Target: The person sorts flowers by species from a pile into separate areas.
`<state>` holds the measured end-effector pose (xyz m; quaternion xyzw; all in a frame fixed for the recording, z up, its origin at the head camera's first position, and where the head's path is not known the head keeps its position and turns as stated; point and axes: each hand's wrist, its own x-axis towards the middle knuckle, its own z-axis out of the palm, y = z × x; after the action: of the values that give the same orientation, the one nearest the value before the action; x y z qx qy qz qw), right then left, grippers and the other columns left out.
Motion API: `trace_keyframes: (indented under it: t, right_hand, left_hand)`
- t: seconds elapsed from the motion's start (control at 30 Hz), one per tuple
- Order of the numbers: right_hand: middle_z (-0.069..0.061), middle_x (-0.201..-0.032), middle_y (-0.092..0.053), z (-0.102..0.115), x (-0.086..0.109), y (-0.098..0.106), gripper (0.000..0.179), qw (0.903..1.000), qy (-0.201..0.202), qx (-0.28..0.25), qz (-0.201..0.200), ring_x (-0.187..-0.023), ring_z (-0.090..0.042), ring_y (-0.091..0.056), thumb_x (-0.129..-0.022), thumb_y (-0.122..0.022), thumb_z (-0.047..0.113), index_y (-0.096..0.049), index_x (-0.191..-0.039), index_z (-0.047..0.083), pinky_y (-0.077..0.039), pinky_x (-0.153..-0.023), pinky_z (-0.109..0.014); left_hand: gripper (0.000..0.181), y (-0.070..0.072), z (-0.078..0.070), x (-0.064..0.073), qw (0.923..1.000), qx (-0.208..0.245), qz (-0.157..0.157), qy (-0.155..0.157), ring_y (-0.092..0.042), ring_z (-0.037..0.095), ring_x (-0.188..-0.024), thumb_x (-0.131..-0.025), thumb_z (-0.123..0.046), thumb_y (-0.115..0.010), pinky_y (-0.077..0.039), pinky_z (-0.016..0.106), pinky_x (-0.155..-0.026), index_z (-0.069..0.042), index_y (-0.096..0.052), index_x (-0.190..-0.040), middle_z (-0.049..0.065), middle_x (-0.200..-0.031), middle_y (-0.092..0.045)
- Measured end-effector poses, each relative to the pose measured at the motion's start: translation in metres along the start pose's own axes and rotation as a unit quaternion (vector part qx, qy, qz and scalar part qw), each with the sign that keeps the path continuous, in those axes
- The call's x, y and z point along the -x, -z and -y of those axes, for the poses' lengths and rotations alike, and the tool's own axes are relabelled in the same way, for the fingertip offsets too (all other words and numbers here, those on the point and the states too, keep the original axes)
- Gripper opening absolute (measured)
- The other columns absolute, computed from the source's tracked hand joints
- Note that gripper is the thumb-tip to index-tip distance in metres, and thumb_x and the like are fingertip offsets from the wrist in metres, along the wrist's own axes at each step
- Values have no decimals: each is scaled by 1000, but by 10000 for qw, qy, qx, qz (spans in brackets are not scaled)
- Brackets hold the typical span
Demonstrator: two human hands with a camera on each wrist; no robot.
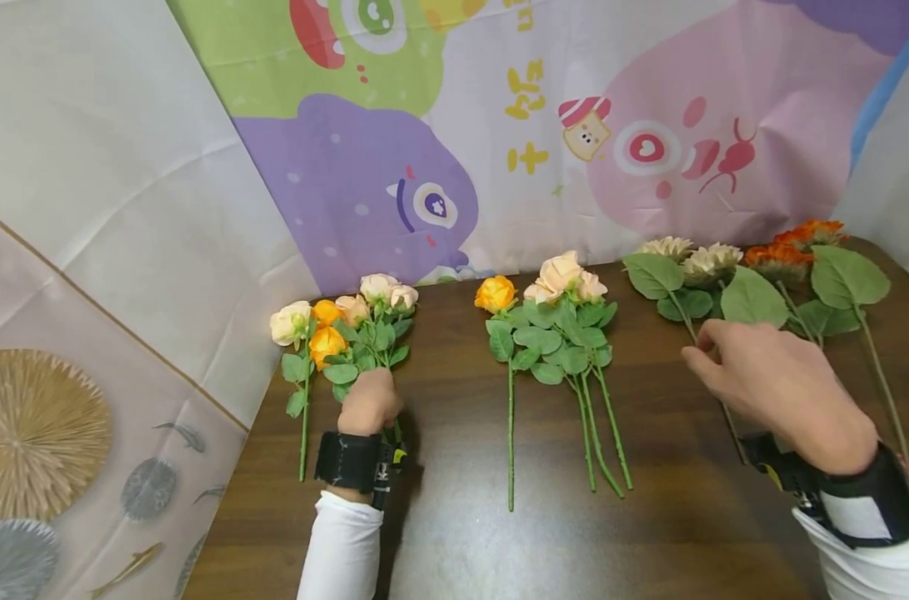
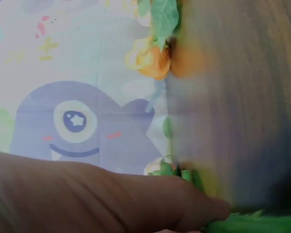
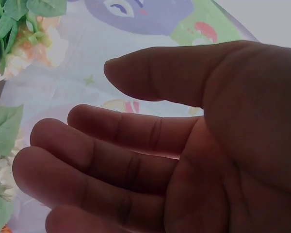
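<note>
At the left of the head view, my left hand pinches a green stem below a cluster of artificial roses with pale peach blooms and orange blooms. The thumb presses on that stem in the left wrist view; the other fingers are mostly hidden. My right hand hovers over the stems of the large-leaved flowers at the right, its fingers loosely bent. Its palm holds nothing in the right wrist view. Those flowers have cream heads and orange-red heads.
Peach roses and a single orange rose lie mid-table, stems toward me. One pale rose lies at the far left. Behind the brown wooden table hangs a cartoon-printed cloth.
</note>
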<state>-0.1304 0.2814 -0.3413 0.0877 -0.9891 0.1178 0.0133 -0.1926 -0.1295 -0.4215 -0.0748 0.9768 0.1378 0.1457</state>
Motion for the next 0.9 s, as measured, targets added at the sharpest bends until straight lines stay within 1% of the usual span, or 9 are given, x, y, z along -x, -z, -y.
trace_keyframes:
  t: [0.1, 0.23, 0.33, 0.4, 0.5, 0.57, 0.7, 0.83, 0.9]
  right_hand:
    - [-6, -70, -61, 1, -1, 0, 29, 10000, 4, 22, 42, -59, -21, -55, -89, -55, 33, -61, -94, 6, -45, -46, -44]
    - [-7, -69, -62, 1, -1, -1, 30, 10000, 31, 64, 47, -57, -21, -55, -88, -55, 34, -61, -94, 6, -44, -44, -43]
    - [-7, -69, -62, 1, -1, -1, 29, 9999, 62, 89, 7, -57, -22, -55, -88, -55, 34, -62, -94, 6, -44, -44, -44]
    - [-7, -69, -62, 2, -1, -2, 29, 9999, 85, 95, -7, -56, -22, -55, -88, -55, 34, -62, -93, 6, -44, -43, -44]
    - [-7, -67, -60, 3, -1, -2, 28, 9999, 104, 110, -34, -55, -22, -54, -88, -55, 34, -61, -92, 6, -43, -43, -44]
    - [-6, -65, -59, 3, -1, -1, 29, 9998, 125, 116, -48, -54, -22, -53, -88, -55, 34, -61, -91, 6, -43, -43, -44]
    - [-4, -64, -58, 4, -1, -1, 28, 9998, 158, 133, -50, -53, -20, -52, -88, -55, 33, -60, -90, 6, -43, -43, -43]
    - [-3, -63, -57, 4, -1, -2, 27, 9996, 191, 178, 49, -53, -18, -52, -88, -55, 32, -60, -91, 6, -43, -44, -42]
    - [-3, -63, -57, 4, -1, -3, 27, 9996, 200, 194, 109, -53, -18, -52, -89, -54, 33, -60, -92, 6, -43, -44, -41]
  left_hand:
    - [17, 5, 0, 3, 9997, 15, -174, -187, -54, 24, -52, -77, 2, -58, -44, 33, -42, -2, -62, -61, 13, -65, -62]
    - [12, 11, -4, 9, 9969, -29, -658, -421, -56, 23, -58, -79, 0, -56, -46, 34, -46, 1, -63, -69, 16, -72, -63]
    - [11, 14, -7, 14, 9954, -41, -829, -481, -55, 24, -60, -82, -1, -53, -45, 35, -47, 2, -62, -76, 17, -75, -61]
    - [12, 16, -9, 17, 9948, -113, -852, -554, -56, 24, -60, -82, 0, -52, -45, 35, -48, 2, -62, -76, 18, -74, -61]
    - [13, 18, -10, 20, 9950, -194, -752, -630, -55, 25, -61, -82, 2, -50, -44, 34, -49, 2, -61, -76, 17, -74, -60]
    - [13, 20, -9, 20, 9957, -214, -633, -640, -54, 25, -62, -81, 3, -49, -43, 34, -49, 1, -60, -76, 16, -74, -59]
    - [15, 18, -5, 18, 9980, -223, -321, -492, -52, 25, -61, -84, 3, -46, -41, 36, -50, 0, -59, -78, 16, -78, -59]
    - [17, 9, -1, 13, 9977, -420, -366, -383, -53, 24, -58, -85, 4, -47, -40, 37, -47, -1, -61, -77, 16, -80, -61]
    - [17, 5, 0, 11, 9969, -517, -473, -348, -53, 24, -57, -84, 4, -48, -40, 37, -46, -1, -62, -76, 17, -78, -62]
